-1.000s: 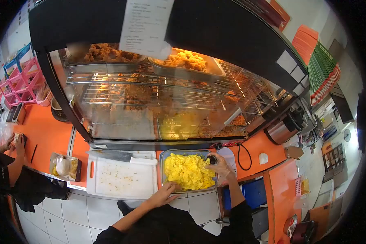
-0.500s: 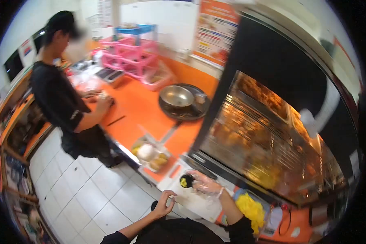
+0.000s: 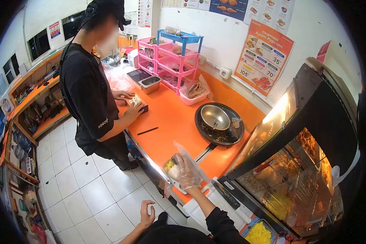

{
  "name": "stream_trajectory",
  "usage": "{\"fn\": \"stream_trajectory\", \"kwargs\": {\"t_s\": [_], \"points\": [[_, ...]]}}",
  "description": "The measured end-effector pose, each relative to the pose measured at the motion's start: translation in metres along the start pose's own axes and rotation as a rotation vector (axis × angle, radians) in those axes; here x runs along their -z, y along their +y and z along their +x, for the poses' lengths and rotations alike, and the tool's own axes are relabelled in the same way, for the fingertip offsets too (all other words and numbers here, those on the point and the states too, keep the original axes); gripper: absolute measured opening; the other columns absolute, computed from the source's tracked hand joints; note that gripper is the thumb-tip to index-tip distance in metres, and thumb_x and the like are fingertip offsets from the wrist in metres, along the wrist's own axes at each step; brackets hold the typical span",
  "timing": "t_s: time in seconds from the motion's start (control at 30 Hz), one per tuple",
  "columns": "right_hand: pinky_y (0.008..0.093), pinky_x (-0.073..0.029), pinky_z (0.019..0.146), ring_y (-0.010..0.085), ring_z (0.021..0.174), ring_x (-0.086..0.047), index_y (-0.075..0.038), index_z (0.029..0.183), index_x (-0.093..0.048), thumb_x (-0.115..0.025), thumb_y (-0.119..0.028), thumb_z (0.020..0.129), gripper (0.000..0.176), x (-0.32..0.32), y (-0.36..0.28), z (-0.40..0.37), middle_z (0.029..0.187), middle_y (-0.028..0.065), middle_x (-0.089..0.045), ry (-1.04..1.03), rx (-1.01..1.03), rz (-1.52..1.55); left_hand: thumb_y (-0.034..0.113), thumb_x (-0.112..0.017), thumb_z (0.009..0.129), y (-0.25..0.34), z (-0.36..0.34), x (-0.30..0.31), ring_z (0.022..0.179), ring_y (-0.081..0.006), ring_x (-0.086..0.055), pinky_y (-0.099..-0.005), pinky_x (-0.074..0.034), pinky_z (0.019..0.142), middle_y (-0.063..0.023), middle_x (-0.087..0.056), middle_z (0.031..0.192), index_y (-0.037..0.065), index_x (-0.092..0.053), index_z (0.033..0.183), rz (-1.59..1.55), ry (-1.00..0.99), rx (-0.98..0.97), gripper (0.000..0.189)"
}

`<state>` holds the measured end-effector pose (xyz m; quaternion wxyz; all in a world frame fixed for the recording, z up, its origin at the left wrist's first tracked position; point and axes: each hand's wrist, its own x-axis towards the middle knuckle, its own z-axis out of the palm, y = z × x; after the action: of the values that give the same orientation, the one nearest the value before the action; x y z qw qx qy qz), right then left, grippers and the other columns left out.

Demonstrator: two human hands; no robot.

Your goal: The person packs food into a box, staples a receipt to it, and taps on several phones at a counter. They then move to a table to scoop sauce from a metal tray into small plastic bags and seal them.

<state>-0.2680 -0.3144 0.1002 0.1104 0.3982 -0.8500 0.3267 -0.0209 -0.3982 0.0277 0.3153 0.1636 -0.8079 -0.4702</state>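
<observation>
My right hand [image 3: 186,172], in a clear plastic glove, reaches over an open food box [image 3: 169,167] at the near edge of the orange counter [image 3: 171,118]. It grips a small black cup [image 3: 175,159], mostly hidden by the glove, and yellow food shows in the box beside it. My left hand [image 3: 147,214] hangs bare over the tiled floor, fingers loosely apart and holding nothing.
A co-worker in black [image 3: 91,89] stands at the counter's left with both hands on a small box [image 3: 136,101]. On the counter are a black pen [image 3: 147,131], a metal bowl on a round black tray [image 3: 215,118] and pink shelves [image 3: 166,57]. The warmer cabinet [image 3: 301,171], a white cutting board [image 3: 209,203] with a knife [image 3: 227,196] and a tray of yellow food [image 3: 259,233] lie right.
My view has swung left from the warmer to the counter. My right hand carried the black cup from the yellow food tray, over the cutting board, to the food box. My left hand left the tray edge.
</observation>
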Motion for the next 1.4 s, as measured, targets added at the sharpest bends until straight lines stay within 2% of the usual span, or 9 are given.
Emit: {"fn": "stream_trajectory", "kwargs": {"t_s": [0.3,0.43,0.6,0.77,0.9,1.07,1.27,1.37,1.4], "points": [[0.0332,-0.052,0.082,0.0294,0.103,-0.06,-0.009,0.127,-0.055,-0.057,-0.017,0.09,0.038,0.044,0.07,-0.085,0.115,0.0146,-0.061,-0.307,-0.031,0.287,-0.011,-0.051,0.075,0.013,0.023,-0.046,0.088,-0.031,-0.053,-0.0382,-0.043,0.081,-0.0157,-0.054,0.091,0.0,-0.055,0.094,-0.08,-0.137,-0.166,0.023],[0.0273,-0.056,0.066,0.0162,0.086,-0.063,-0.006,0.126,-0.054,-0.063,-0.029,0.089,0.044,0.168,0.05,-0.202,0.105,0.0085,-0.063,-0.105,-1.027,1.529,-0.013,-0.049,0.075,0.039,0.015,-0.085,0.084,-0.0306,-0.052,-0.0382,-0.042,0.078,-0.0159,-0.052,0.089,0.001,-0.053,0.091,-0.222,-0.309,-0.396,0.022],[0.0397,-0.043,0.098,0.0307,0.126,-0.045,-0.009,0.143,-0.036,-0.065,-0.026,0.088,0.065,0.269,0.051,-0.367,0.137,0.0207,-0.043,0.681,-0.818,-0.381,-0.012,-0.052,0.075,0.104,-0.009,-0.14,0.083,-0.0298,-0.051,-0.0382,-0.042,0.075,-0.0155,-0.051,0.087,0.001,-0.053,0.091,-0.409,-0.561,-0.526,0.02],[0.0413,-0.038,0.103,0.0351,0.131,-0.04,-0.013,0.143,-0.036,-0.065,-0.025,0.087,0.064,0.311,0.024,-0.453,0.144,0.0239,-0.036,0.06,-1.347,-0.892,-0.009,-0.056,0.077,0.183,-0.066,-0.213,0.09,-0.0335,-0.053,-0.0394,-0.044,0.08,-0.0179,-0.055,0.096,0.001,-0.056,0.1,-0.599,-0.928,-0.704,0.025],[0.0459,-0.032,0.104,0.0368,0.128,-0.038,-0.001,0.138,-0.04,-0.057,-0.039,0.09,0.064,0.345,0.011,-0.477,0.144,0.0187,-0.036,0.094,-1.12,-0.518,0.004,-0.065,0.08,0.268,-0.116,-0.272,0.103,-0.0365,-0.054,-0.0434,-0.042,0.092,-0.0203,-0.055,0.108,0.001,-0.054,0.106,-0.631,-1.106,-0.768,0.028],[0.0409,-0.018,0.115,0.0206,0.142,-0.021,-0.006,0.149,-0.022,-0.036,-0.046,0.1,0.065,0.387,0.007,-0.495,0.154,0.0087,-0.025,0.358,-1.065,1.581,0.02,-0.065,0.083,0.31,-0.151,-0.34,0.104,-0.0281,-0.056,-0.0416,-0.041,0.093,-0.0121,-0.062,0.104,0.005,-0.059,0.107,-0.377,-1.22,-1.201,0.029],[0.0409,-0.025,0.115,0.0206,0.141,-0.025,-0.005,0.149,-0.019,-0.038,-0.047,0.099,0.068,0.422,0.022,-0.533,0.153,0.0105,-0.025,0.11,-1.061,1.629,0.019,-0.063,0.079,0.312,-0.137,-0.362,0.079,-0.0219,-0.061,-0.0405,-0.047,0.078,-0.0013,-0.065,0.078,0.015,-0.065,0.087,-0.192,-1.192,-1.471,0.009],[0.0406,-0.028,0.114,0.0211,0.14,-0.027,-0.005,0.149,-0.021,-0.041,-0.043,0.099,0.066,0.436,0.02,-0.531,0.153,0.0099,-0.025,0.044,-0.931,1.378,0.022,-0.063,0.084,0.318,-0.128,-0.358,0.081,-0.0253,-0.062,-0.0405,-0.048,0.077,-0.0033,-0.067,0.081,0.014,-0.067,0.087,-0.044,-1.413,-1.186,0.009],[0.0401,-0.023,0.116,0.0212,0.142,-0.025,-0.007,0.149,-0.022,-0.04,-0.042,0.099,0.064,0.428,0.03,-0.544,0.154,0.0101,-0.024,0.197,-0.925,1.628,0.022,-0.064,0.088,0.302,-0.14,-0.367,0.087,-0.0248,-0.063,-0.0398,-0.048,0.081,-0.0047,-0.069,0.087,0.012,-0.067,0.092,-0.433,-1.522,-0.796,0.011]]}}
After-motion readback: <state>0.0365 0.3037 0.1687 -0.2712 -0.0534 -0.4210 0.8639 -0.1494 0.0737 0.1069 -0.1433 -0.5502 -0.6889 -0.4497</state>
